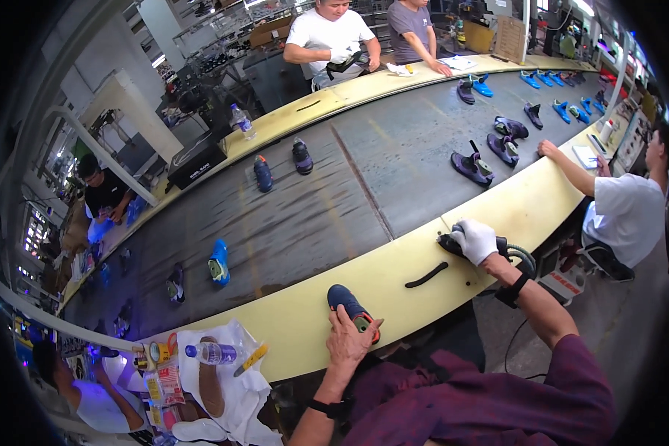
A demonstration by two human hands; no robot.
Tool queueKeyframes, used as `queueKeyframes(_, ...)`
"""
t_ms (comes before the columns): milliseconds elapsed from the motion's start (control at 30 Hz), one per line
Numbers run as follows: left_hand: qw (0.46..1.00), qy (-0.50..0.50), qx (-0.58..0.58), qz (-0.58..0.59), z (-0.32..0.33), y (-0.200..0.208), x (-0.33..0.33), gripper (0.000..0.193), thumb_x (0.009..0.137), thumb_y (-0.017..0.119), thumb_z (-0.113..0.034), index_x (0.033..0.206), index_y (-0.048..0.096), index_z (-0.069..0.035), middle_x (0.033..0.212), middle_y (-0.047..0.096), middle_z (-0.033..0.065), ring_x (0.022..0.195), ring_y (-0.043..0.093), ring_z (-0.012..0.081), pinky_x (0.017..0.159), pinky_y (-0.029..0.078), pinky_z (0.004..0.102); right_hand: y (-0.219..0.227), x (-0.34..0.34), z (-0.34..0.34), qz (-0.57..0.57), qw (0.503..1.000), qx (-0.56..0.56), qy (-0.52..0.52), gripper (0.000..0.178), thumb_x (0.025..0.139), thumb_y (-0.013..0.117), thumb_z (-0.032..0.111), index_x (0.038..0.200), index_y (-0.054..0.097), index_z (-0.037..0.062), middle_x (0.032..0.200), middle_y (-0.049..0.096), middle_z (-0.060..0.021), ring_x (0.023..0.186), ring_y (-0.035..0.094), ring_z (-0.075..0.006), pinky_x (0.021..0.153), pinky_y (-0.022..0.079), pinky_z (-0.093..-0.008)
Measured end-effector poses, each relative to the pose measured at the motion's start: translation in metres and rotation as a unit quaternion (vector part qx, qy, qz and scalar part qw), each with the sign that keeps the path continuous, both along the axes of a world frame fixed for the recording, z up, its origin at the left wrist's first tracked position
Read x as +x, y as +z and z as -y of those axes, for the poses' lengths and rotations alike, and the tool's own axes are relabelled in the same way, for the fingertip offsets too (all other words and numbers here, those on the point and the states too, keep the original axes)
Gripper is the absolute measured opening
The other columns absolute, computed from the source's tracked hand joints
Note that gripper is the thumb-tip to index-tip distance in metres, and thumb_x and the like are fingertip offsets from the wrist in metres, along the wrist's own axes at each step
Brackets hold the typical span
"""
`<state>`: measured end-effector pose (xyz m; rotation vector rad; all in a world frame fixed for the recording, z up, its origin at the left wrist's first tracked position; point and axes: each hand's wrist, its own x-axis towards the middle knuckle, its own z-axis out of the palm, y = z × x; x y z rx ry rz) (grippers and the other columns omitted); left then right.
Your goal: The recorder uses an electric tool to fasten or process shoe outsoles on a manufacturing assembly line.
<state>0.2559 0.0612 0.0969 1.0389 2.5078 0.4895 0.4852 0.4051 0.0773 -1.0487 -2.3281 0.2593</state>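
Note:
My bare left hand point(348, 342) is closed over a navy shoe point(340, 296) with orange trim, near the table's front edge. The shoe's toe points away from me, and something olive green shows in its opening. My right hand point(474, 241), in a white glove, is wrapped round a black hand tool point(448, 242) lying at the table edge. A grey ribbed hose point(524, 257) curves beside it; the tool's exact kind is hidden by the glove. Between my hands a curved black strip point(427, 275) rests on the cream tabletop point(401, 256).
Beyond the tabletop runs a wide dark conveyor belt point(305, 215) carrying several blue, navy and purple shoes. Left of me are a plastic bottle point(214, 353), a yellow-handled tool point(252, 360) and a shoe sole point(211, 388) on white cloth. A seated person point(628, 212) works at right; others stand across the belt.

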Motion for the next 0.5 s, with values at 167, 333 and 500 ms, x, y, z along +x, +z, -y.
queueKeyframes(167, 0.987, 0.002, 0.157, 0.044, -0.022, -0.051, -0.019, 0.089, 0.088, 0.078, -0.039, 0.155, 0.037, 0.002, 0.151, 0.048, 0.0299, 0.137, 0.052, 0.0473, 0.111, 0.048, 0.0532, -0.002, 0.009, -0.001, -0.017, 0.993, 0.112, -0.027, 0.025, 0.087, 0.079, 0.031, 0.085, 0.071, 0.0069, 0.078, 0.07, -0.0161, 0.071, 0.069, -0.0378, 0.068, 0.056, -0.0488)
queueKeyframes(333, 0.816, 0.161, 0.286, 0.475, -0.025, -0.04, -0.098, 0.051, 0.088, 0.081, -0.026, 0.131, 0.059, -0.007, 0.115, 0.064, 0.008, 0.097, 0.069, 0.0207, 0.079, 0.061, 0.0394, -0.008, 0.01, 0.002, 0.01, 0.986, 0.166, 0.017, 0.021, 0.085, 0.079, 0.035, 0.082, 0.076, 0.0139, 0.078, 0.07, -0.0098, 0.074, 0.071, -0.0322, 0.067, 0.057, -0.0457)
queueKeyframes(500, 0.792, 0.074, 0.249, 0.552, -0.066, -0.019, -0.205, 0.039, 0.093, 0.078, -0.039, 0.108, 0.068, -0.005, 0.1, 0.069, 0.0124, 0.091, 0.069, 0.0302, 0.082, 0.058, 0.0483, -0.003, 0.014, 0.004, -0.035, 0.993, 0.105, -0.037, 0.024, 0.086, 0.079, 0.036, 0.086, 0.074, 0.0125, 0.078, 0.069, -0.0122, 0.075, 0.071, -0.034, 0.068, 0.057, -0.0466)
